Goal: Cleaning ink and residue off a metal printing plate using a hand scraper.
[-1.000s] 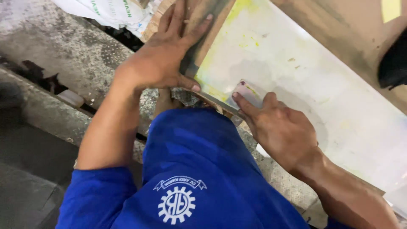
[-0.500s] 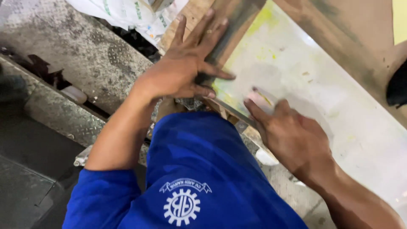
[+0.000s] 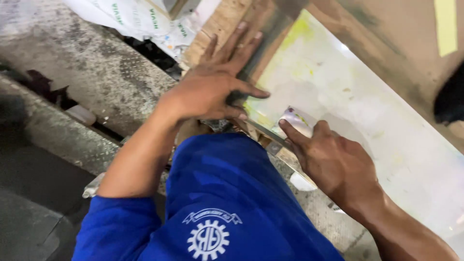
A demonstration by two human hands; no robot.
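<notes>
both hands work one corner of the wooden-framed screen [image 3: 367, 96]: the left hand [image 3: 212, 89], fingers spread flat toward 1 o'clock, pins the frame steady, so the right hand [image 3: 333, 162], at 4 o'clock from it, can pinch and press a small pale scraper [image 3: 296, 120] onto the mesh.

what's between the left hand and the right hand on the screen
In the head view, only a short stretch of the pale, yellow-stained screen near the wooden frame corner lies between the left hand and the right hand, which presses a small flat scraper.
</notes>
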